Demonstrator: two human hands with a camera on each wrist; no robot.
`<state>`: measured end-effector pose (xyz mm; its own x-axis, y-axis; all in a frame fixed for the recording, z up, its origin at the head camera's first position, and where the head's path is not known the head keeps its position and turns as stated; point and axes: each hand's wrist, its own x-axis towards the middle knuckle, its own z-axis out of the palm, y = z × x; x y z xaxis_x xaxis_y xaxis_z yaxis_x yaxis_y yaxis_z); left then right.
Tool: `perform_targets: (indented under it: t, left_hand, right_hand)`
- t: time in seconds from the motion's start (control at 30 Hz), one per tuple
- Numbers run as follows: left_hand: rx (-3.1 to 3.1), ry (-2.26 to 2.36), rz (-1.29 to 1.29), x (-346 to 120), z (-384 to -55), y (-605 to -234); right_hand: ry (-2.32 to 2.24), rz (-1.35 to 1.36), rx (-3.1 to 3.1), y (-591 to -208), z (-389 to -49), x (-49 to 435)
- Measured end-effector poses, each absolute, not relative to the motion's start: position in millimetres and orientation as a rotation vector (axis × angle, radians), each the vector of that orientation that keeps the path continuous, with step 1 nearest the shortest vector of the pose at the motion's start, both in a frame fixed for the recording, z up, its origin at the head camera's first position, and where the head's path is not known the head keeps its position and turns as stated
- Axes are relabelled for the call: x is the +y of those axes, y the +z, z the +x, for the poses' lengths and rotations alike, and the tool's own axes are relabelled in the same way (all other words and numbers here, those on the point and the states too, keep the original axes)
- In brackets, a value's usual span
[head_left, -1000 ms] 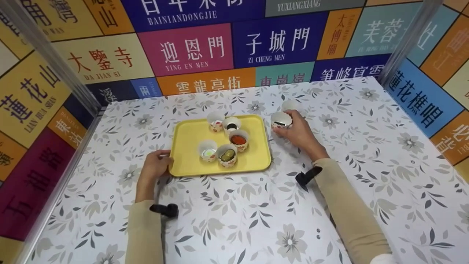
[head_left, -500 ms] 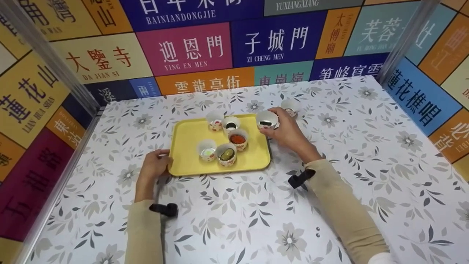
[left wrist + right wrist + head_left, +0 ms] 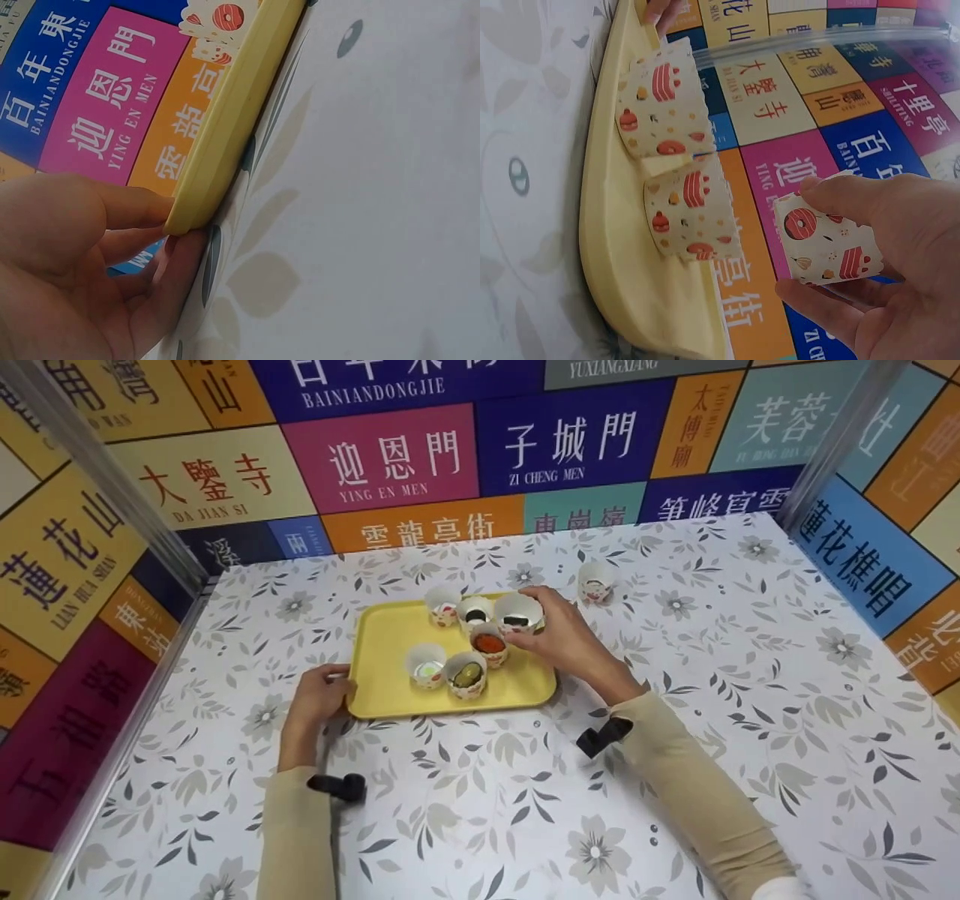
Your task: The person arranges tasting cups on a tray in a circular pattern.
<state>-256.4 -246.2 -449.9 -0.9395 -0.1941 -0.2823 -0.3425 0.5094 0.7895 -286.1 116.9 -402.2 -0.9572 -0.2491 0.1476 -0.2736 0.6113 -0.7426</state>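
Observation:
My right hand (image 3: 566,636) holds a paper baking cup (image 3: 519,610) printed with cakes and doughnuts, thumb and fingers around its sides. A dark piece lies inside it. In the right wrist view this cup (image 3: 829,238) is up off the yellow tray (image 3: 382,697). My left hand (image 3: 321,696) pinches the tray's left edge, thumb above and fingers beneath, as the left wrist view shows. On the tray stand several matching cups, among them one with orange-red filling (image 3: 489,645), one with a green-brown piece (image 3: 466,675) and one with a black-and-white piece (image 3: 475,616).
One more patterned cup (image 3: 595,583) stands on the floral tabletop (image 3: 495,810), beyond the tray to the right. Panels with large printed characters (image 3: 382,457) wall off the back and both sides.
My right hand has carried its cup leftward from the table beside the tray to over the tray's back right part, uncovering the cup behind. The left hand has stayed at the edge.

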Motion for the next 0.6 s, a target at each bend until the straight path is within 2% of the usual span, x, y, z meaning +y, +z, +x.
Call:
perform_targets:
  t: [0.6]
  left_hand:
    - [2.574, 1.403, -0.472, -247, -258, -448]
  right_hand:
    - [1.274, 0.635, -2.853, -395, -274, 57]
